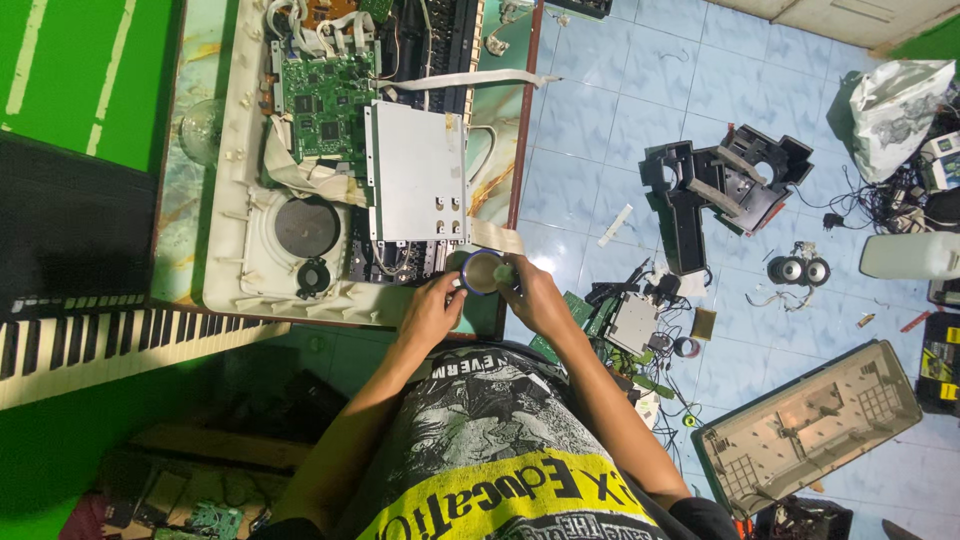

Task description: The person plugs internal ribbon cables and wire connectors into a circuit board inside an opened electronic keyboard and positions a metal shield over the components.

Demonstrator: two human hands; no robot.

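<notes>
Both hands [480, 300] hold a small round blue-rimmed tin [482, 272], contents unclear.

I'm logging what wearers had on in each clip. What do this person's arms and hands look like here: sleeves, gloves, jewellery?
Both arms are bare from the elbow down, with no sleeves reaching the forearms. The left hand and right hand wear no gloves, and no watch, ring or bracelet is visible. The only clothing seen is a black shirt with a white graphic print and a yellow band with black lettering.

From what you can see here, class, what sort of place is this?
Probably a home repair workshop for electronic keyboards: an opened keyboard casing with a green circuit board on the table, and dismantled parts strewn over the tiled floor.
</notes>
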